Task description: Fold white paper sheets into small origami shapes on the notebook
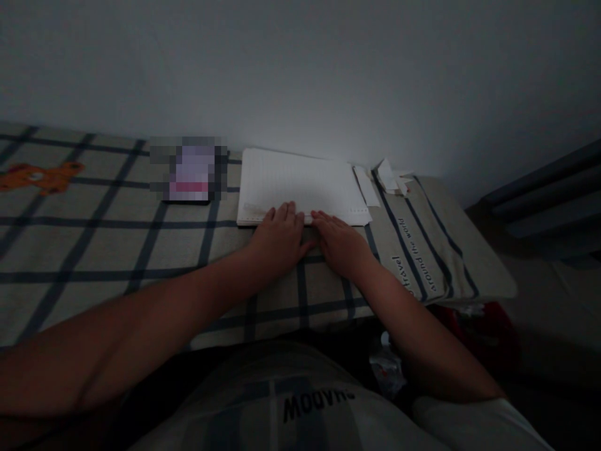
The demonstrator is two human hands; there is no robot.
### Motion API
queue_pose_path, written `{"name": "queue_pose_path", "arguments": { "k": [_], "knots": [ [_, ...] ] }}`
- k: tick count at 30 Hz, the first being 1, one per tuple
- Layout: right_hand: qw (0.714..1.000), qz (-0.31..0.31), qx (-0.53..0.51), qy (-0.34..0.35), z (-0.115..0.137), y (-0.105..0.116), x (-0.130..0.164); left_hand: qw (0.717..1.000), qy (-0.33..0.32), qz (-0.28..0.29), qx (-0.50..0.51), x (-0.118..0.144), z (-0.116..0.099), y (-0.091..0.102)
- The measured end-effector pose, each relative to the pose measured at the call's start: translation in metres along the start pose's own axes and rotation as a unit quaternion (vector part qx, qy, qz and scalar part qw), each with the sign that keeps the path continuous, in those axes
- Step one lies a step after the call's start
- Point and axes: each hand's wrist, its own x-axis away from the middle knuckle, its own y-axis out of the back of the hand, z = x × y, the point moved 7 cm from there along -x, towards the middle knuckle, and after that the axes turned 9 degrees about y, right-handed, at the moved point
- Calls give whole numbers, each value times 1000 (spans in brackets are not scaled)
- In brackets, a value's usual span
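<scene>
"At centre?"
"One lined notebook [300,178] on a checked cloth [178,247], near the wall [300,75]."
"The hands?"
"Two: left hand [283,232] and right hand [339,241], fingers extended, laid at its near edge."
"Around it?"
"One paper strip [367,186] and crumpled paper [387,175] right; one pixelated object [193,166], one orange item [47,178] left."

A white, lined notebook [300,181] lies flat on the striped cloth [173,244], its long side running left to right. Small holes line its near edge, and a greyish smudge marks the near left.
</scene>
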Motion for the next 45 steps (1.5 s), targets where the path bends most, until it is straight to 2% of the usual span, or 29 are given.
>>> {"name": "queue_pose_path", "arguments": {
  "k": [5, 25, 32, 38, 41, 45],
  "knots": [
    [1000, -3, 1, 7, 1, 1, 0, 998, 49, 31, -23, 3, 2, 1],
    [1000, -12, -7, 2, -1, 2, 0, 991, 121, 39, -46, 6, 15, 2],
    [1000, -17, -10, 1, -1, 3, 0, 984, 162, -2, -71, 8, 27, 0],
    [1000, -6, -10, -7, -1, 2, 0, 979, 187, 28, -71, 10, 26, 4],
    [1000, -12, -3, 5, -1, 1, 0, 984, 154, 41, -77, 8, 17, 5],
    [1000, -16, 8, 14, -1, 0, 1, 998, 12, 55, -7, 4, -3, 2]
  ]
}}
